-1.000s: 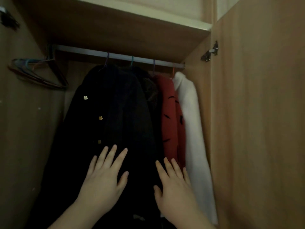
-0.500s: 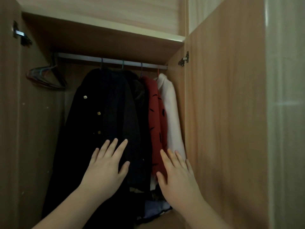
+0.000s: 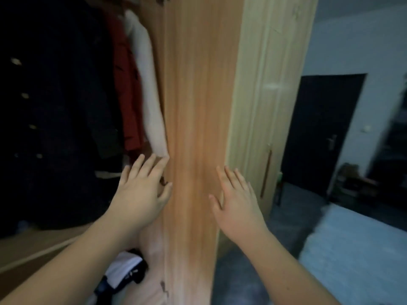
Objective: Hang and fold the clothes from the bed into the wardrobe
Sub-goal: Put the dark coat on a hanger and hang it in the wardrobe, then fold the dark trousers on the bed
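The open wardrobe fills the left half of the head view, with its wooden door (image 3: 193, 106) edge-on in the middle. Inside hang a dark buttoned coat (image 3: 50, 106), a red garment (image 3: 128, 95) and a white garment (image 3: 149, 95). My left hand (image 3: 141, 192) is open, fingers spread, in front of the hanging clothes near the door's inner edge. My right hand (image 3: 236, 201) is open too, held in front of the door's face. Neither hand holds anything. The view is blurred by motion.
Folded dark and white clothes (image 3: 123, 274) lie on a lower shelf of the wardrobe. A closed pale wardrobe door with a long handle (image 3: 265, 172) stands to the right. Beyond are a dark room door (image 3: 319, 139) and a pale blue bed (image 3: 356, 249).
My view has swung right and down, away from the rail. Both hands have moved right with it, from the hanging clothes to the wardrobe door.
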A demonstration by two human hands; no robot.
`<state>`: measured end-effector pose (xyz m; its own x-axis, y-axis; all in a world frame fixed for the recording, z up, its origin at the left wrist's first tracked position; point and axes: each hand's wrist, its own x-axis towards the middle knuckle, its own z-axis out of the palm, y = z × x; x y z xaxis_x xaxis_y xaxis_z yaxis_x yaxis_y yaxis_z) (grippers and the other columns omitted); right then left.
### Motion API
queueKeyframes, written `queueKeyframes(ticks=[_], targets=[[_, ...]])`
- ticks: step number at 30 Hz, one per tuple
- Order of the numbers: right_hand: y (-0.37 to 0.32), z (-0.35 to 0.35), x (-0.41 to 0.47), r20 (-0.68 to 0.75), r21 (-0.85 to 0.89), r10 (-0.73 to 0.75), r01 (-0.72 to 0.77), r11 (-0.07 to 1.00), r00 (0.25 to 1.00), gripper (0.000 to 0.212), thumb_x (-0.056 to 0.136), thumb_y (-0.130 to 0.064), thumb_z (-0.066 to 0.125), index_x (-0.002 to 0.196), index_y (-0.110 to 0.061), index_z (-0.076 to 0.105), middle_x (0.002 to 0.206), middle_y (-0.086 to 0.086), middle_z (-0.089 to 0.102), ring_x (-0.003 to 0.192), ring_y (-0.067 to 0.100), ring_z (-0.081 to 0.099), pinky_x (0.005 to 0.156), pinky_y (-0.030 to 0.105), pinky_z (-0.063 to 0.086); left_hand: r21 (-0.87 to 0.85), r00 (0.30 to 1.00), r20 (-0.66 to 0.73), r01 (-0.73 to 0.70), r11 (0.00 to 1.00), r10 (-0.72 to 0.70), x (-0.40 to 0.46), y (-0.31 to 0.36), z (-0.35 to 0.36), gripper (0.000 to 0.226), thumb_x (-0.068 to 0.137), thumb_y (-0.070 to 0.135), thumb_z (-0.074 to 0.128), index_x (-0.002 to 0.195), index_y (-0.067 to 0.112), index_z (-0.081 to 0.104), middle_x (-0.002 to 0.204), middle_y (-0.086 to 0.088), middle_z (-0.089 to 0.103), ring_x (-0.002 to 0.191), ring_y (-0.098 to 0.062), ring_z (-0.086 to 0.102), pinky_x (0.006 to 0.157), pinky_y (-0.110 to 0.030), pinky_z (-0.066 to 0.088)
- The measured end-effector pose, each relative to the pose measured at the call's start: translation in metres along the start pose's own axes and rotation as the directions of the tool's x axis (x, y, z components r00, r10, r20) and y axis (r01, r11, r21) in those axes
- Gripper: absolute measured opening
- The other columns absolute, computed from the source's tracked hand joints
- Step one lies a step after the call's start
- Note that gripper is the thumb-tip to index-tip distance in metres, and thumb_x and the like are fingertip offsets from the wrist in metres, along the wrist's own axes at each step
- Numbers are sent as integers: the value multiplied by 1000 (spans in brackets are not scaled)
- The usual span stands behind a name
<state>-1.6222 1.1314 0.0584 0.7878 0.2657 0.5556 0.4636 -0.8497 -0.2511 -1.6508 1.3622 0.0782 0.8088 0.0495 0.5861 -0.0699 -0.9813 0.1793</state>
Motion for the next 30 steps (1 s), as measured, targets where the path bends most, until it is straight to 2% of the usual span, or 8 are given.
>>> queueKeyframes(ticks=[4,7,11,15,20,23,28,30], targets=[[57,-38,-66,-38,-58,168,-170,984,985,70,99,-45,47,159,-28,16,166,-3,18,154,18,8,124,46,13,-91,993,40,-107,990,111,-16,73,27,66,97,52,42,156,35,17,164,-1,22,152,-25,11,122,-50,15],[103,-64,-123,-21,-121,270,-271,955,963,69,100,-48,43,159,-32,10,167,-7,10,154,14,1,125,44,9,-167,974,92,-188,968,205,-38,136,50,66,97,54,39,156,35,17,163,-2,23,152,-27,14,121,-49,18],[165,-94,-203,13,-200,435,-423,884,901,69,102,-50,37,159,-33,3,168,-8,3,154,13,-4,125,42,4,-228,912,189,-319,920,363,-80,220,90,73,88,63,23,155,35,19,163,0,26,152,-24,15,121,-48,19],[219,-130,-277,13,-228,574,-557,799,819,68,103,-51,34,159,-34,-1,168,-8,-1,154,14,-7,125,42,0,-313,846,250,-390,866,472,-116,306,124,73,89,62,25,156,36,16,164,-1,22,153,-24,12,121,-47,14],[293,-188,-353,-33,-250,670,-655,713,742,68,102,-50,36,159,-33,4,168,-7,3,154,15,-5,125,43,3,-423,797,258,-415,805,547,-142,429,155,67,96,57,31,157,35,16,165,-2,18,153,-25,9,122,-49,15],[345,-223,-399,-52,-271,717,-701,659,695,67,102,-49,39,159,-33,7,168,-5,8,154,16,-1,125,46,7,-468,778,261,-416,780,572,-159,506,168,66,100,52,37,158,33,12,166,-1,12,153,-23,3,123,-47,10],[420,-259,-464,-43,-318,774,-743,589,632,67,102,-48,38,159,-31,6,168,-5,7,154,16,-1,125,45,6,-495,749,276,-427,757,603,-198,603,203,73,91,61,19,157,30,17,165,-5,15,153,-26,6,122,-48,11],[442,-265,-480,-47,-308,782,-753,581,622,67,102,-47,40,159,-32,8,167,-5,9,154,16,0,125,45,6,-501,741,303,-411,761,600,-212,624,219,75,89,61,18,156,28,22,164,-7,20,152,-29,10,121,-51,16]])
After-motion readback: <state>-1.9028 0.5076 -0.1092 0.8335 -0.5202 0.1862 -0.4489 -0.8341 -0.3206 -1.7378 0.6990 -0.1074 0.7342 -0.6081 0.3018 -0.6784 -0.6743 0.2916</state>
